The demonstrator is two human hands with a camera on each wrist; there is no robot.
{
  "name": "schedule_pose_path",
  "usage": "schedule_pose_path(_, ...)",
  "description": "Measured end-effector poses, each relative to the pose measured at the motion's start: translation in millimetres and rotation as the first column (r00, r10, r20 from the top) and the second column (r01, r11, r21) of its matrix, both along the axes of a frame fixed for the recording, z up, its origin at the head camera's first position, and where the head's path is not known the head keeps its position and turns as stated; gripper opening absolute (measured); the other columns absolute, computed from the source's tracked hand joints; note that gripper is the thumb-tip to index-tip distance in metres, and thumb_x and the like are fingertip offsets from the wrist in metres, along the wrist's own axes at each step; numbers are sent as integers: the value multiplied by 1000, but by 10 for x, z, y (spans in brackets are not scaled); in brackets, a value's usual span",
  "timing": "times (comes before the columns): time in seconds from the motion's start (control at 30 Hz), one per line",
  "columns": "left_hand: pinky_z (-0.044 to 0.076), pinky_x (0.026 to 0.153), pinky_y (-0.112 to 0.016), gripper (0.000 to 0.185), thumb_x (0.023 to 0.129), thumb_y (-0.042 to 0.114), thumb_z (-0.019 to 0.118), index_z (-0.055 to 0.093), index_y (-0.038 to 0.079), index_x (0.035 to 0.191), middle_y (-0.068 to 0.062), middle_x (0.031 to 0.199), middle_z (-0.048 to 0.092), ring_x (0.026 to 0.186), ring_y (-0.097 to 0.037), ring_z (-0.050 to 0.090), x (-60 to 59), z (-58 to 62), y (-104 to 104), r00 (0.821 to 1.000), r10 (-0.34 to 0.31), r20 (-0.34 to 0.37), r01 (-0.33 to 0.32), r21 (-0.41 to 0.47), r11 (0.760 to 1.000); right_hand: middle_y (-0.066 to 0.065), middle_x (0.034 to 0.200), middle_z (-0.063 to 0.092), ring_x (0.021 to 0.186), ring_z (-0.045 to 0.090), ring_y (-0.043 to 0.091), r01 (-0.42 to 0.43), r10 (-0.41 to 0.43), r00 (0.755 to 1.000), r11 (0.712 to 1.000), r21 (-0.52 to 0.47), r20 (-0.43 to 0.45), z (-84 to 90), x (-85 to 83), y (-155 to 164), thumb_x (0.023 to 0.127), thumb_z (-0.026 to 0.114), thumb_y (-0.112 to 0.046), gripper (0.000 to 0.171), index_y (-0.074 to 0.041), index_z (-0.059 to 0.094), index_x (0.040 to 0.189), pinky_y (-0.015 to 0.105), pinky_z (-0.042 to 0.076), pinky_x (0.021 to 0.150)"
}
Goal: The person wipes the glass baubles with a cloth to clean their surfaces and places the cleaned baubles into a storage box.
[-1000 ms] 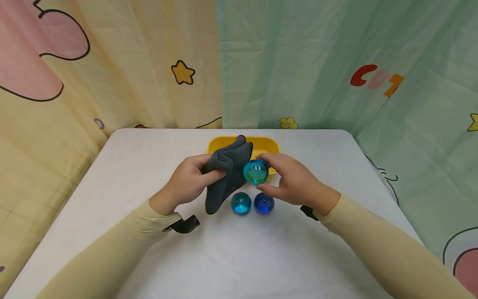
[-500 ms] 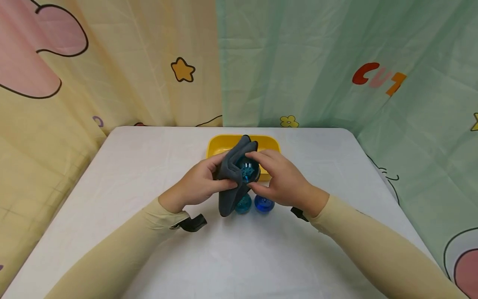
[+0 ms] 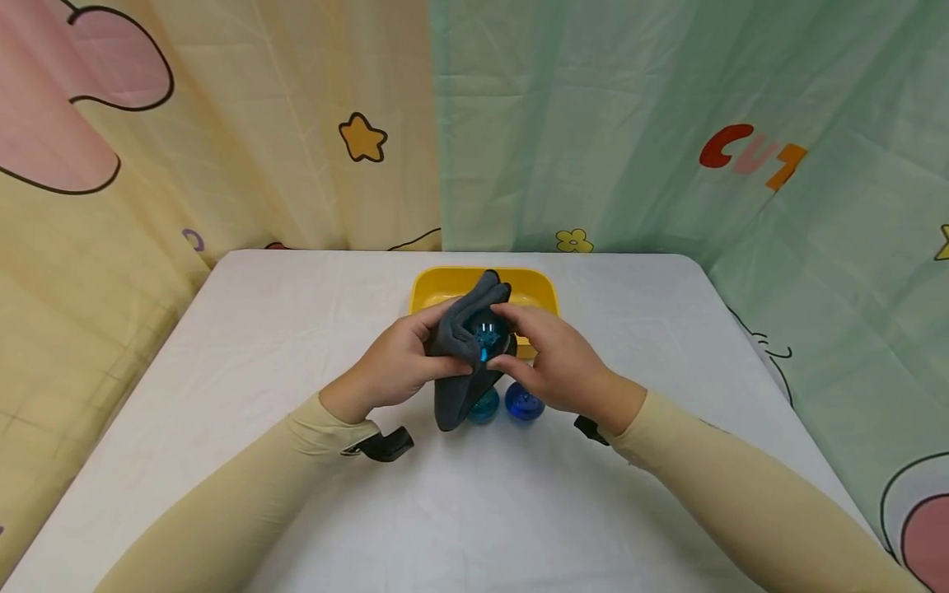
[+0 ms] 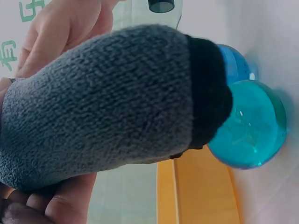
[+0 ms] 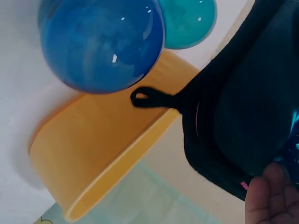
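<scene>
My left hand grips a folded dark grey cloth, thumb on the near side. A clear blue-green glass ball rests against the fold, pinched between thumb and fingers of my right hand. Both hands are together above the table, in front of the yellow tub. Below them, a teal glass ball, partly covered by the cloth, sits beside a deep blue glass ball. In the right wrist view the cloth's dark side shows a small hanging loop.
A yellow plastic tub stands toward the table's far edge, partly hidden behind the hands. The table has a white cover. Yellow and green printed curtains hang around its back and sides.
My right hand has carried the glass ball left into the cloth's fold. My left hand has shifted slightly right with the cloth, which now overlaps the teal ball.
</scene>
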State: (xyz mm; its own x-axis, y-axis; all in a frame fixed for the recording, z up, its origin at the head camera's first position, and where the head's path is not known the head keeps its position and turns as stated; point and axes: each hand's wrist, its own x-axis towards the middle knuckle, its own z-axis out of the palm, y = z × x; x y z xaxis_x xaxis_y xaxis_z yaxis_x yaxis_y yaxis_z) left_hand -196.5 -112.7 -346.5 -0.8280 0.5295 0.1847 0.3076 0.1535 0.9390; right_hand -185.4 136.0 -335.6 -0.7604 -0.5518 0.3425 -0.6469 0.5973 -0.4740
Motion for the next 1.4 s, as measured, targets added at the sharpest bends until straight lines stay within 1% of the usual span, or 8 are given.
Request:
schedule_pose_path(0.23,57,107,-45,73,90,1,81,50,13,155,-12,142,67,126,-30,69,3,-23,30,999,47,-19,-47,1,999,10,113,74,94,69,19,59,-33,980,990,-130,195,-3,13,-61,103,70,-25,62,-1,43,154,35,64,84)
schedule_pose_path(0.37,58,105,-45,74,91,2,81,48,13,156,-11,143,66,126,-29,68,14,-37,27,998,59,-13,-59,-17,998,11,124,72,101,70,20,53,-26,967,994,-99,252,23,14,-49,101,72,-24,72,-7,32,158,35,64,86)
schedule_pose_path(0.53,59,104,-43,73,92,3,80,47,13,156,-11,143,65,123,-28,70,25,-28,21,998,51,-27,-52,-5,999,13,146,61,119,70,27,-7,-5,987,997,79,162,66,-14,-12,98,76,-20,78,-9,33,162,43,60,101)
schedule_pose_path(0.67,59,103,-40,71,93,2,79,48,11,156,-12,142,66,123,-29,71,19,-17,28,999,27,-19,-27,14,1000,16,145,63,125,68,31,13,-23,998,986,169,57,83,-28,0,98,76,-21,76,-7,37,161,47,56,108)
schedule_pose_path(0.9,59,103,-40,73,91,0,80,48,12,155,-13,141,66,125,-30,69,29,-26,29,999,20,-35,-19,17,1000,1,109,76,92,70,15,29,-39,988,997,67,150,54,-30,-11,99,74,-33,56,-7,57,146,34,62,85)
schedule_pose_path(1.0,59,103,-38,72,92,2,80,49,12,155,-12,143,65,123,-28,69,27,-38,28,998,42,-56,-42,5,999,2,105,77,91,71,15,38,-39,986,999,9,162,42,-9,-32,100,73,-32,59,-7,52,149,30,61,79)
schedule_pose_path(1.13,59,102,-34,70,92,2,80,49,11,154,-12,143,64,120,-28,70,28,-41,18,995,84,-53,-83,18,996,8,121,74,99,73,18,35,-41,992,998,54,119,65,29,-65,99,76,-26,78,-9,32,161,33,63,85)
schedule_pose_path(1.4,59,103,-35,72,92,0,79,47,11,156,-13,146,62,123,-29,69,29,-20,28,998,47,-41,-45,45,998,11,118,75,100,72,25,59,-42,995,976,211,-87,122,27,-51,98,76,-24,66,-10,46,155,42,62,95)
